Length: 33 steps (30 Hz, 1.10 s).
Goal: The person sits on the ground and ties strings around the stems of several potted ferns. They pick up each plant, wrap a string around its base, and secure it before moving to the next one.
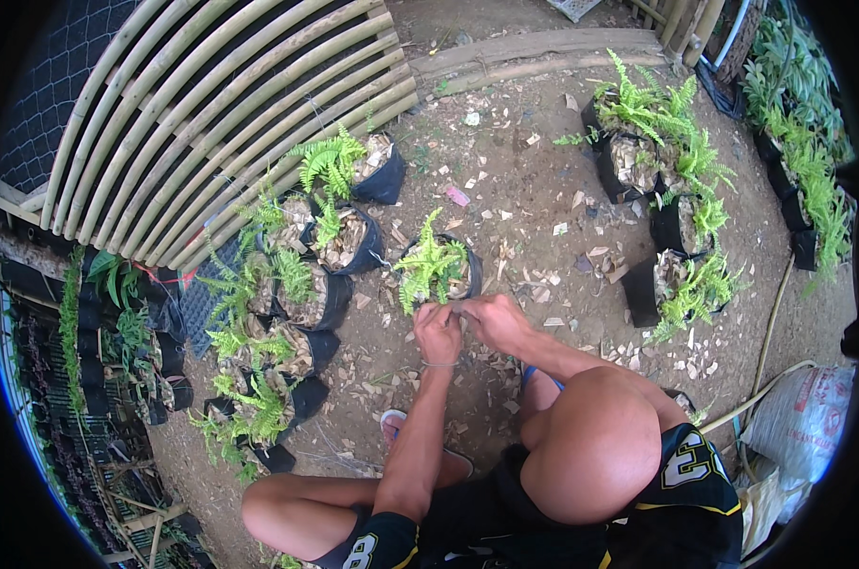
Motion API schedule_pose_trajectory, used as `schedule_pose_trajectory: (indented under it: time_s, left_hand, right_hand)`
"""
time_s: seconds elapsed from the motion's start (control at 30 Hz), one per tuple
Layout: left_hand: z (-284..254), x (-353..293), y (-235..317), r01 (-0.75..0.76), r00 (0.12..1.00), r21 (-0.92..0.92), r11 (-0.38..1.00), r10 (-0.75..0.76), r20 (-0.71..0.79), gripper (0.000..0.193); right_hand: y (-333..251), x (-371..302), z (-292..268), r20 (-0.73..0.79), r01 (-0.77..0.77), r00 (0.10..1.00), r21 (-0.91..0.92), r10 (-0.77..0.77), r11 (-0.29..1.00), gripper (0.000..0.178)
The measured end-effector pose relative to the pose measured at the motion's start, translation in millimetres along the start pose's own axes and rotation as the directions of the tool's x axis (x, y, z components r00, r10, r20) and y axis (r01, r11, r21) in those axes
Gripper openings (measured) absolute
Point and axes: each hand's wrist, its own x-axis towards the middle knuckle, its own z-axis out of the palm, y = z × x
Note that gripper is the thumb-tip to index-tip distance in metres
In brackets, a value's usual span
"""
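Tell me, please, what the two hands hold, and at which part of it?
Both the left hand and the right hand grip the near rim of the black grow bag with the fern.

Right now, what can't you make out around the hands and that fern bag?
- Head view: what the left hand and right hand pinch between them; curled fingers cover it.
- Near rim of the black fern bag: behind both hands.
- Its filling: mostly under the fronds.
- White sack: cut off by the right edge.
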Motion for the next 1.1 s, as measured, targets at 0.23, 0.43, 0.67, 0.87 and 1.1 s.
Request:
schedule_pose_trajectory:
  time_s: [0.23, 0.43, 0.67, 0.87, 1.1]
  left_hand:
    - [6.1, -2.4, -2.6, -0.032, 0.999, 0.046, 0.998, 0.033, -0.012, 0.008]
    - [9.6, -6.1, -1.5, -0.041, 0.999, 0.085, 0.996, 0.042, -0.010, 0.008]
    - [9.4, -10.1, 13.3, 0.020, 0.997, 0.124, 0.992, -0.010, -0.079, 0.017]
    - [6.9, -10.9, 18.8, 0.031, 0.998, 0.155, 0.987, -0.021, -0.065, 0.014]
    - [10.5, -6.9, 13.7, -0.026, 0.997, 0.160, 0.987, 0.038, -0.071, 0.012]
  right_hand:
    - [-11.4, 3.6, -6.0, 0.023, -0.033, 0.999, 0.043, 0.032, 0.999, 0.020]
    - [-15.3, 5.7, -8.7, -0.020, -0.002, 1.000, 0.068, 0.003, 0.998, 0.014]
    - [-11.8, 1.6, -6.6, -0.077, -0.005, 0.997, 0.071, 0.011, 0.997, 0.017]
    - [-12.5, -6.7, -6.5, -0.082, -0.030, 0.996, 0.039, 0.033, 0.999, 0.021]
    - [-10.3, -7.2, -2.9, -0.088, 0.010, 0.996, 0.042, -0.006, 0.999, 0.021]
